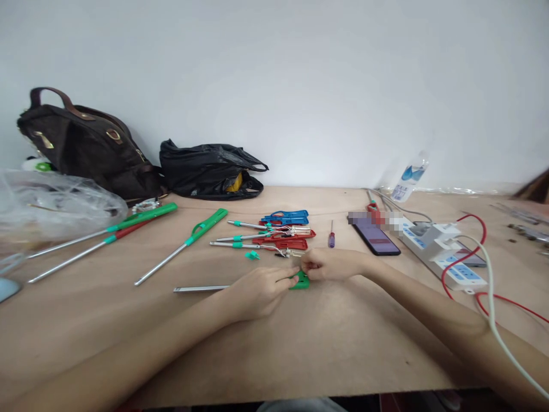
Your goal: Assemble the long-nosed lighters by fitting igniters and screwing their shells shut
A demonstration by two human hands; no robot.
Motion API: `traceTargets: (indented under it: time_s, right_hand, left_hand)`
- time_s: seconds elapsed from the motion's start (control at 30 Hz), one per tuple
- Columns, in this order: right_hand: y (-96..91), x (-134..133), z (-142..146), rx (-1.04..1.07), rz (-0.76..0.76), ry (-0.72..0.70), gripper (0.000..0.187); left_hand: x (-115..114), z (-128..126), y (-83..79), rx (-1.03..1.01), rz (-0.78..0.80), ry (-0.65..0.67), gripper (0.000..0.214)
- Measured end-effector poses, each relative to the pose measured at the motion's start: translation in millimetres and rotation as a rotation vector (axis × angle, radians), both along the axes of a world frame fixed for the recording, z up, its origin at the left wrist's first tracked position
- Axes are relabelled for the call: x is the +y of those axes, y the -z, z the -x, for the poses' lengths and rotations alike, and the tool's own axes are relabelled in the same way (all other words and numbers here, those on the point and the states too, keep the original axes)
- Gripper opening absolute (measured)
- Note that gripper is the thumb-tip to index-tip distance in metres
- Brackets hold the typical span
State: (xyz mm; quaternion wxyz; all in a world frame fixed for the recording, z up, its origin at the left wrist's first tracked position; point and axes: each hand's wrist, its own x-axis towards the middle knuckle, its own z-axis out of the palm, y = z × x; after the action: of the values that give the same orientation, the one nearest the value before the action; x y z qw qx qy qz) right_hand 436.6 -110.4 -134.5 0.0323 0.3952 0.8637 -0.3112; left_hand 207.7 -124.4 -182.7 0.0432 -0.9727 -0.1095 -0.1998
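A long-nosed gas lighter with a green handle (pixel 302 281) lies across the table in front of me, its metal tube (pixel 201 289) pointing left. My left hand (pixel 263 289) is closed over the handle, hiding most of it. At the handle's right end, my right hand (pixel 321 264) has its fingers curled in; what they pinch, if anything, is hidden. Just beyond lie several opened lighters with red handle shells (pixel 295 244) and blue handle shells (pixel 285 217), wires and tubes exposed. A small green plastic piece (pixel 253 255) sits near them. A purple-handled screwdriver (pixel 331 239) rests behind my right hand.
Whole green lighters (pixel 208 224) lie to the left. Behind them are a plastic bag (pixel 60 200), a dark backpack (pixel 94 143) and a black bag (pixel 206 169). On the right are a phone (pixel 377 237), a power strip (pixel 457 272) with trailing cables, and a water bottle (pixel 409 178).
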Motion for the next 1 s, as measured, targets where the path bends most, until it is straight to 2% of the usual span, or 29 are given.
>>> traceTargets:
  time_s: [0.13,0.37,0.53,0.87,1.0]
  right_hand:
    - [-1.3,2.9,1.2,-0.038,0.049,-0.014,0.014]
    - [-5.4,-7.7,8.4,-0.115,-0.121,-0.005,0.017]
    - [-5.3,-8.0,9.3,-0.114,-0.122,0.01,0.017]
    - [-2.0,-7.2,8.3,-0.038,-0.107,0.037,0.009]
    - [0.2,-5.2,2.0,0.088,-0.047,0.061,0.003]
  left_hand:
    - [-0.6,1.1,1.0,0.003,0.026,-0.01,0.032]
    - [-0.3,-0.1,2.6,-0.015,0.039,-0.01,0.032]
    - [-1.7,-1.7,1.3,-0.041,0.04,-0.005,0.031]
    - [-3.0,-2.2,0.7,-0.047,0.032,-0.011,0.029]
    - [-2.2,-2.1,1.7,-0.052,0.027,-0.015,0.029]
